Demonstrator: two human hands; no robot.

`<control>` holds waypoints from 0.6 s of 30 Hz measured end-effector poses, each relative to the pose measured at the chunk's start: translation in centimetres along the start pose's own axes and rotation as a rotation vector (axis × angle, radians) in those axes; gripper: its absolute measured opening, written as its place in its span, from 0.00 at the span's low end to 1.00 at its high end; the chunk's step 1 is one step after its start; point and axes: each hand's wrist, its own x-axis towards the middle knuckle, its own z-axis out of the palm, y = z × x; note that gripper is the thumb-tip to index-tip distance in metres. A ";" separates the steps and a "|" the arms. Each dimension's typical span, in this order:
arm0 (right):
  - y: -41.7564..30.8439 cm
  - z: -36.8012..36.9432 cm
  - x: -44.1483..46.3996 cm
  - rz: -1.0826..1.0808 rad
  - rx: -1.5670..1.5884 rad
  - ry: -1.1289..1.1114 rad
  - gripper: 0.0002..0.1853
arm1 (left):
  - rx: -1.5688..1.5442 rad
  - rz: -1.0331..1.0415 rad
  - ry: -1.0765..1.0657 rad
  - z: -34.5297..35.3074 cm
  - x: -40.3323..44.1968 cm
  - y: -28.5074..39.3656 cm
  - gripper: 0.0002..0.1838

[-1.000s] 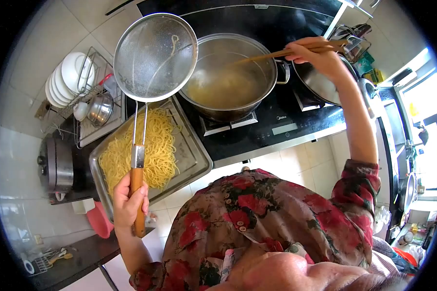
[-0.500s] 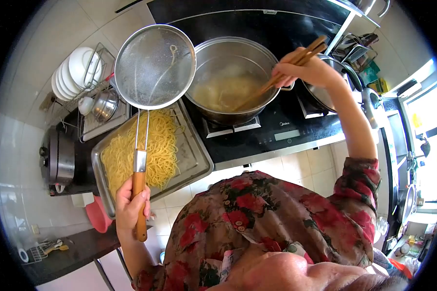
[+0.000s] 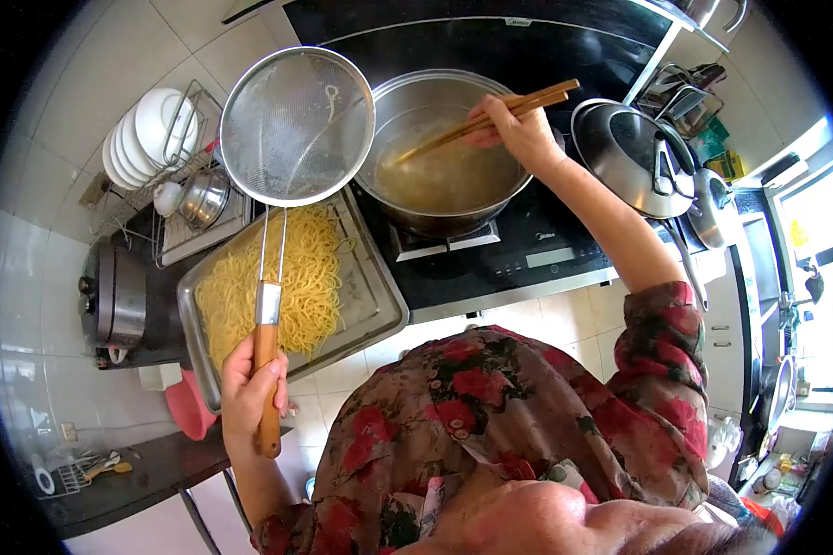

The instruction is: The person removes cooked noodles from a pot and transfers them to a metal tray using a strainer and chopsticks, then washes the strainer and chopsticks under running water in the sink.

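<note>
A tiled kitchen surrounds you, bright at the window out at 3 o'clock, with a dark desk running low at 8 and the black glass stove taking up 12 to 2.

And here's your left hand at 8 o'clock, fingers wrapped firmly round the wooden handle of the strainer! Its mesh bowl stands up at 11, one pale strand stuck to the wire. In your view the handle crosses the tray at 9, where the noodles sit in a loose yellow heap, bare metal showing along the right-hand side.

Over to your right hand at 1 o'clock, above the pot, and it's pinching the chopsticks together, the thick ends out toward 2. The thin ends slope down into the pot at 12, toward cloudy liquid; their very tips are too blurred to read.

Round the edges: a lidded pan at 2, just beside the pot; white plates upright in a rack at 10, a steel bowl near them; the dark cooker at 9; a pink basin at 8.
</note>
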 end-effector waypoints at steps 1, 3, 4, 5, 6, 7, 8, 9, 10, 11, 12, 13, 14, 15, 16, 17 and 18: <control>-0.9 0.1 -0.8 -0.037 -0.067 -0.065 0.15 | 0.002 -0.002 0.000 -0.1 0.0 0.0 0.21; -3.5 -0.2 -2.6 0.019 -0.073 -0.138 0.15 | 0.003 0.000 -0.001 -0.2 0.1 0.0 0.22; -4.8 -0.6 -3.1 0.075 -0.080 -0.213 0.16 | 0.002 0.000 -0.003 -0.1 0.1 0.0 0.22; -6.0 -1.1 -3.4 0.088 -0.133 -0.282 0.16 | -0.003 -0.002 -0.002 -0.1 0.1 0.1 0.22; -7.4 -1.3 -3.9 0.056 -0.170 -0.305 0.15 | -0.008 -0.003 0.000 -0.2 0.1 0.1 0.22; -8.2 -1.4 -4.2 0.024 -0.206 -0.331 0.15 | -0.009 -0.002 0.001 -0.2 0.2 0.1 0.22; -7.9 -1.2 -4.1 0.024 -0.207 -0.332 0.15 | -0.010 0.001 0.007 -0.3 0.2 0.0 0.21; -7.1 -1.0 -3.9 -0.055 -0.273 -0.401 0.13 | -0.009 0.004 0.010 -0.4 0.2 -0.1 0.21; -6.2 -0.8 -3.8 -0.135 -0.339 -0.466 0.13 | -0.007 0.002 0.005 -0.4 0.2 -0.1 0.21; -5.2 -0.3 -3.1 -0.334 -0.549 -0.533 0.12 | -0.008 -0.005 0.005 -0.3 0.4 0.0 0.21; -4.5 0.3 -2.5 -0.403 -0.639 -0.580 0.12 | -0.009 -0.011 0.004 -0.3 0.5 0.1 0.21; -3.5 0.5 -1.9 -0.472 -0.729 -0.626 0.12 | -0.005 -0.010 -0.004 -0.3 0.7 0.0 0.21; -3.1 0.6 -0.6 -0.743 -0.855 -0.575 0.11 | 0.008 0.006 -0.016 -0.5 0.9 -0.2 0.22; -3.0 0.0 -0.3 -0.380 -0.779 -0.484 0.09 | 0.018 0.024 -0.025 -0.6 1.1 -0.3 0.22; -3.2 -0.9 -0.1 -0.330 -0.772 -0.464 0.09 | 0.019 0.025 -0.027 -0.6 1.0 -0.2 0.22; -3.2 -2.3 0.1 -0.277 -0.765 -0.442 0.10 | 0.014 0.016 -0.037 -0.5 1.0 0.0 0.23; -3.3 -3.5 0.0 -0.256 -0.861 -0.430 0.10 | 0.004 0.012 -0.045 -0.4 1.0 0.1 0.23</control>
